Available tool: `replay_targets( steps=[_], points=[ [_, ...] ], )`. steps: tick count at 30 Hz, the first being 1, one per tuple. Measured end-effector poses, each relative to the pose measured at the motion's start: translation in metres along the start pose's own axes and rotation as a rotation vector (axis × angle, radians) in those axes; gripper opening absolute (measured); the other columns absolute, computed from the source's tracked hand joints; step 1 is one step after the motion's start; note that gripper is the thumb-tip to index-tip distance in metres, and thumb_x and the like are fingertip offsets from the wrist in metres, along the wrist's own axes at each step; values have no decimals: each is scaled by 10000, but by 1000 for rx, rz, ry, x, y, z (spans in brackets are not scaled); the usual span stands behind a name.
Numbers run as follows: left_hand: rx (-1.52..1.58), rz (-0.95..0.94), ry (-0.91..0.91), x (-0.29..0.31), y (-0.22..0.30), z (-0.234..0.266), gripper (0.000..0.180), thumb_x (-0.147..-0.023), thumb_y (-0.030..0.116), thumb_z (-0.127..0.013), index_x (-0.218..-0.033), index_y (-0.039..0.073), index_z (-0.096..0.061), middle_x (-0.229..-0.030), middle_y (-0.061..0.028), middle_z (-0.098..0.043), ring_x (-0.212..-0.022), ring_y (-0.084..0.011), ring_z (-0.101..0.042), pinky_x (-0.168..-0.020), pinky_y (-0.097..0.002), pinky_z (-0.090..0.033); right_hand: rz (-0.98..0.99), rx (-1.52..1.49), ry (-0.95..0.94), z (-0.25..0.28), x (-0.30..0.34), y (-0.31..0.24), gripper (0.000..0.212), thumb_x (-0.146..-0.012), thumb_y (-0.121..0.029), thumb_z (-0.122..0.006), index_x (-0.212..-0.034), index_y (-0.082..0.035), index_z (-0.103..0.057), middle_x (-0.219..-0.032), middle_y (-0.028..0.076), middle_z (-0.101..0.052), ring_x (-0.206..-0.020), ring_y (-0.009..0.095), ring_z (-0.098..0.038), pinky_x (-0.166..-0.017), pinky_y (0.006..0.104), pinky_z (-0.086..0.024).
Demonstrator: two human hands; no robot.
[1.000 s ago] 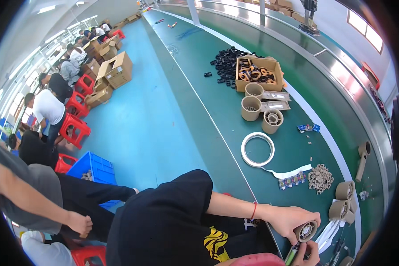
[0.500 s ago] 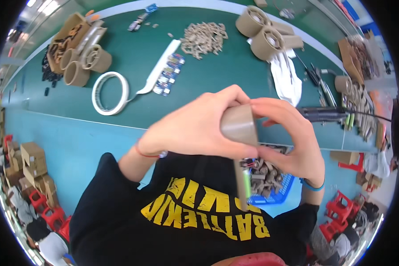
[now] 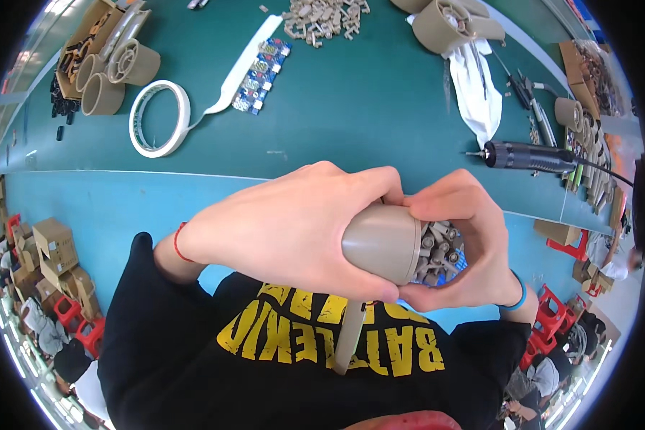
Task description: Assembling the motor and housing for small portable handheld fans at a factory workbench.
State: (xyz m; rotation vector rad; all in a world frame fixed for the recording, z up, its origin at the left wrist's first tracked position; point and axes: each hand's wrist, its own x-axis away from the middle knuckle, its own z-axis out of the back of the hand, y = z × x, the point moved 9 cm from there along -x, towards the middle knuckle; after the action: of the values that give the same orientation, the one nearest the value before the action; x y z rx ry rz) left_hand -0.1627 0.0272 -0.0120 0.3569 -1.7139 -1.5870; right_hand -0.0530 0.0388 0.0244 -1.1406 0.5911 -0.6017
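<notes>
My left hand (image 3: 272, 229) wraps round a beige cylindrical plastic housing (image 3: 383, 247), thumb below and fingers over the top. A narrow beige handle (image 3: 350, 337) hangs down from it in front of my shirt. At the housing's right rim my right hand (image 3: 484, 251) grips with curled fingertips above and thumb below, its palm bowed away. The inside of the housing is hidden. Through the gap in my right hand, small beige parts (image 3: 436, 247) show in a blue basket (image 3: 457, 266) underneath.
On the green table lie a black electric screwdriver (image 3: 530, 156), a white cloth or bag (image 3: 474, 93), a roll of white tape (image 3: 184, 118), blue circuit boards (image 3: 261, 75) and a heap of beige parts (image 3: 326, 18). More housings (image 3: 134, 64) stand far left beside a cardboard box (image 3: 97, 29).
My hands and the housing have come nearer my body. The housing has turned, its handle swinging left, and the green piece by the handle no longer shows. The view has shifted over the table.
</notes>
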Motion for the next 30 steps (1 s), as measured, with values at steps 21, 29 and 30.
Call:
replay_targets(
  steps=[21,29,30],
  points=[
    [-146,-64,-36,-6,-6,-6,598,-644,311,-834,-1096,17,-575,-922,-137,-675,-792,-318,-678,-687,-334,-533,-11,-70,67,-9,13,21,613,-532,-126,-872,-1052,-11,-568,-1037,117,-539,-834,182,-564,-690,271,-515],
    [48,-161,99,8,-2,14,664,-600,139,-874,-1172,11,-560,-942,-94,-684,-845,-161,-671,-781,-282,-522,-34,-112,102,19,29,21,698,-549,-97,-872,-1118,-39,-471,-1090,107,-469,-952,178,-525,-860,291,-444],
    [45,-188,125,6,-3,20,658,-615,145,-876,-1175,16,-554,-982,-96,-681,-886,-157,-668,-807,-276,-514,1,-69,133,23,29,20,700,-560,-92,-868,-1126,-43,-458,-1108,117,-452,-996,186,-507,-887,303,-432]
  ],
)
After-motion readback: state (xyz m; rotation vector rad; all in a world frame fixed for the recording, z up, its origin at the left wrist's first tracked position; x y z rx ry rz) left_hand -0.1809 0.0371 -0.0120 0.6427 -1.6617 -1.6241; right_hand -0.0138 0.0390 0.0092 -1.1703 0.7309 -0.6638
